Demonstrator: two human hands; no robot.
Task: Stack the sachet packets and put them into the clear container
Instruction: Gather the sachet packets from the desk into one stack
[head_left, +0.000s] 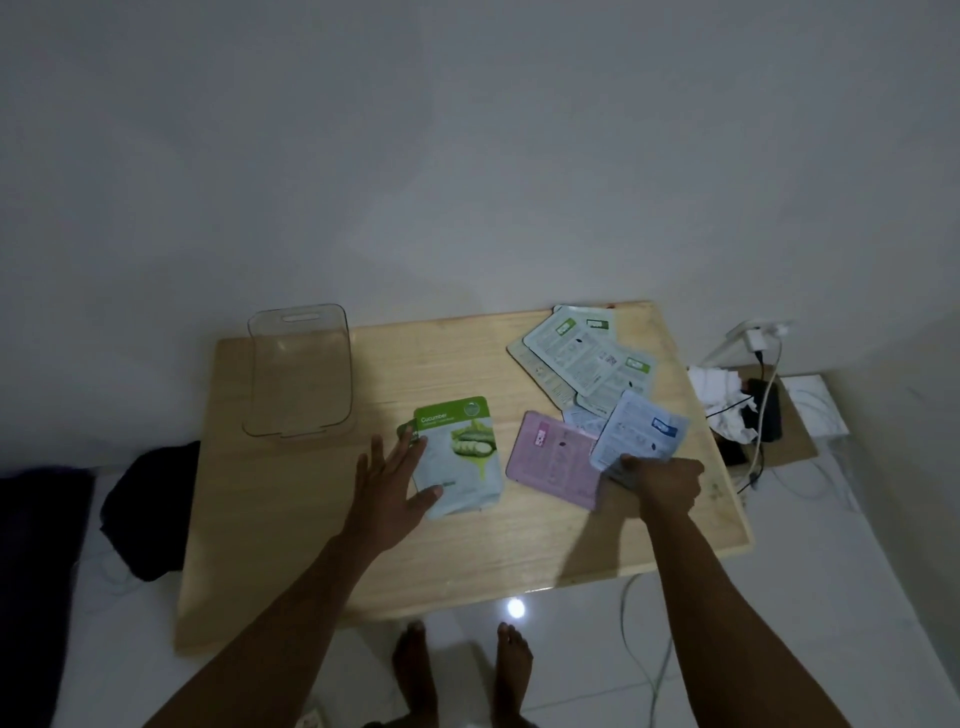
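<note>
On the tabletop (311, 519), the left hand (395, 488) lies spread open on the cucumber packet (460, 462), its long side pointing away. Right of that packet, the right hand (662, 486) pinches a blue packet (641, 434) over a pink packet (553, 462). Farther right sits a packet pile (587, 358). Far left stands the empty clear container (298, 371).

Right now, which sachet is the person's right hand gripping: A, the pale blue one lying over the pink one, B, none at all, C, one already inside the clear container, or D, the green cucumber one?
A: the right hand pinches the near edge of the pale blue sachet, which overlaps the pink sachet; the cucumber sachet is under the left hand, and the clear container holds nothing.
</note>
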